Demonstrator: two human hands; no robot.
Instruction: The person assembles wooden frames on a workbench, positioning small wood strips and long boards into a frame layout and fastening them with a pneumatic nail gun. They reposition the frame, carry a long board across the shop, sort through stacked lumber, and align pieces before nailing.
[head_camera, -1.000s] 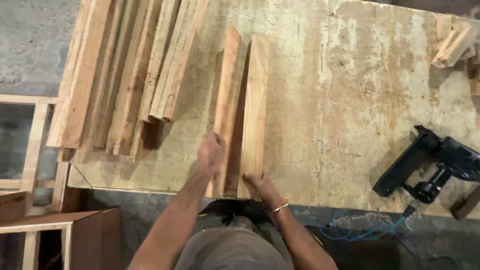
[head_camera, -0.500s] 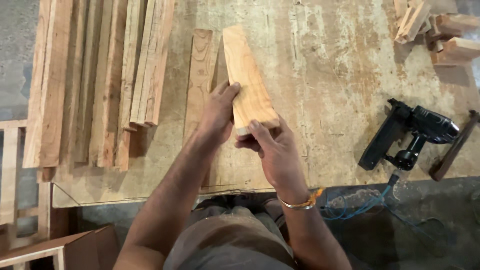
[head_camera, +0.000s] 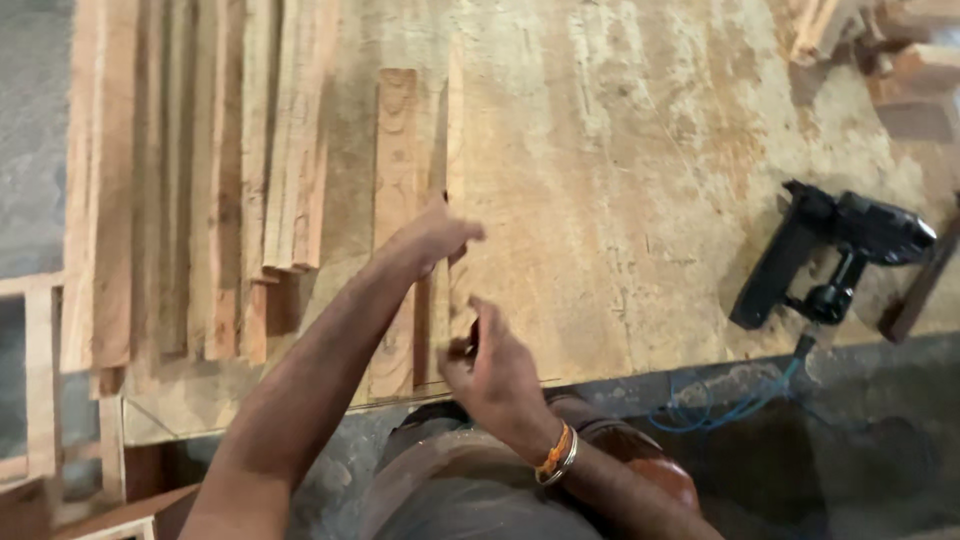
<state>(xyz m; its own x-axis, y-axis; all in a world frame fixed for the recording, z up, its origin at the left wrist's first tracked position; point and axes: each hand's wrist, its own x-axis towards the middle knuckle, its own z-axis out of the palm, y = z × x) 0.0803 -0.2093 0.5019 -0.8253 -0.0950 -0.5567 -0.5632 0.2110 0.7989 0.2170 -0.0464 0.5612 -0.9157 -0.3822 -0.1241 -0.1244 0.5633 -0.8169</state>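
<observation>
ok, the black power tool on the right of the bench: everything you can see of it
The black power tool looks like a pneumatic nailer or stapler: dark body, long straight magazine angled down-left, handle between. It lies on its side near the right front edge of the worn plywood bench. A thin blue hose runs from its base over the edge. Neither hand touches it.

We see a workbench (head_camera: 650, 150) with a stack of long planks (head_camera: 190, 180) lying along its left side. Just right of the stack lies a single board (head_camera: 396, 170), and right of that a second board (head_camera: 455, 150) stands on edge. A nail gun (head_camera: 835, 260) rests near the right edge, its hose (head_camera: 730, 400) trailing off the near side. Wood offcuts (head_camera: 880, 50) lie at the far right corner.
</observation>
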